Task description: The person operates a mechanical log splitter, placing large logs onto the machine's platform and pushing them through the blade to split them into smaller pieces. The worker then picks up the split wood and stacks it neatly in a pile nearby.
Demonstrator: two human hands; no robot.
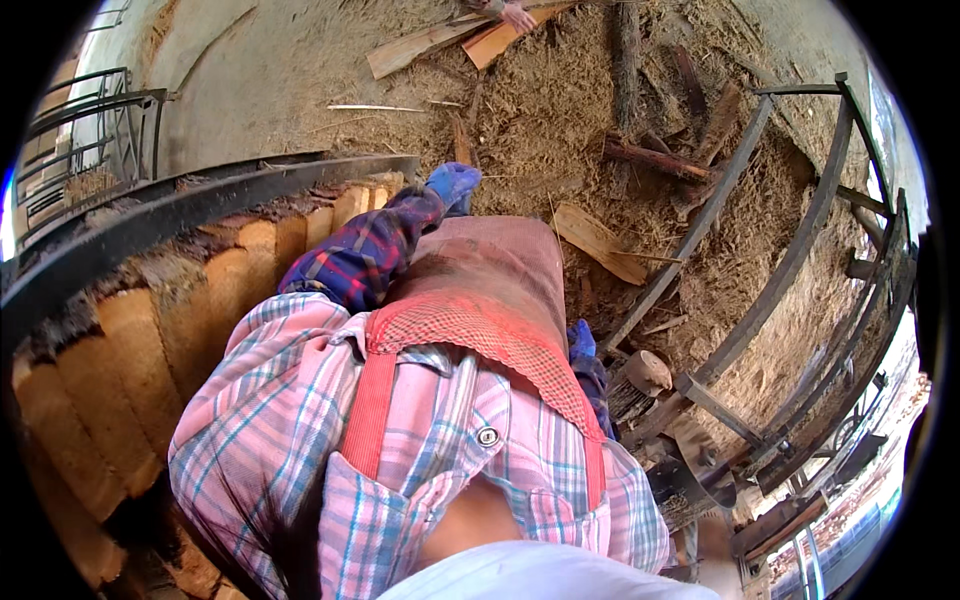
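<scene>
I look down my own front: a pink checked shirt and a red mesh apron [480,300]. My left hand [452,184], in a blue glove on a dark checked sleeve, reaches forward to the far end of a row of sawn boards [150,330] standing on edge; its fingers cannot be made out. My right hand [582,345], also in a blue glove, hangs by the apron's right edge and is mostly hidden behind it. Whether either hand holds anything does not show.
A dark curved metal rail [200,205] runs along the boards at the left. Long metal bars [720,200] and machine parts stand at the right, with a brush [635,385] by them. The ground is sawdust [540,110] strewn with offcuts [600,240] and planks [420,45].
</scene>
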